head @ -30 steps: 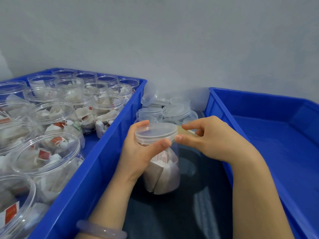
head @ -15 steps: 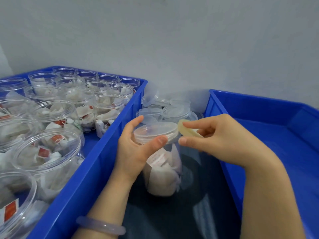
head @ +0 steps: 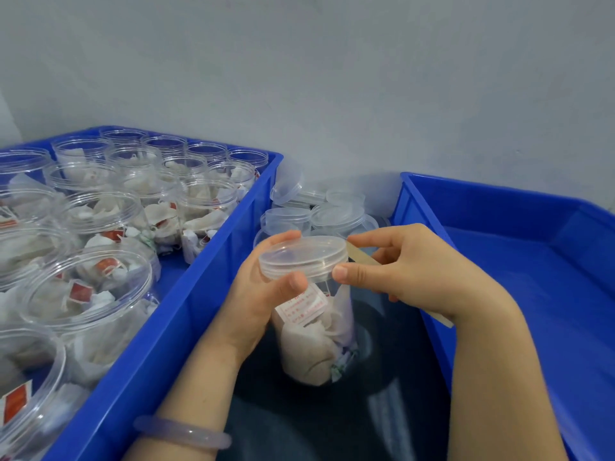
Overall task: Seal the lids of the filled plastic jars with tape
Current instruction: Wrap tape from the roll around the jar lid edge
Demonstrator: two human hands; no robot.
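A clear plastic jar (head: 316,341) filled with white sachets stands tilted on the dark surface between two blue crates. Its clear lid (head: 301,257) is on top. My left hand (head: 263,294) grips the lid and jar neck, thumb on the lid's front rim. My right hand (head: 416,271) holds a strip of pale tape (head: 361,253), with its thumb tip against the lid's right side. The tape runs back under my palm and its tail (head: 441,319) sticks out below my wrist.
The blue crate on the left (head: 186,314) holds several open filled jars (head: 90,294). An empty blue crate (head: 532,294) stands on the right. Several loose clear lids (head: 336,211) are piled behind the jar against the grey wall.
My right hand has brought the tape strip up to the lid's right edge. The jar has tilted more toward me in my left hand.
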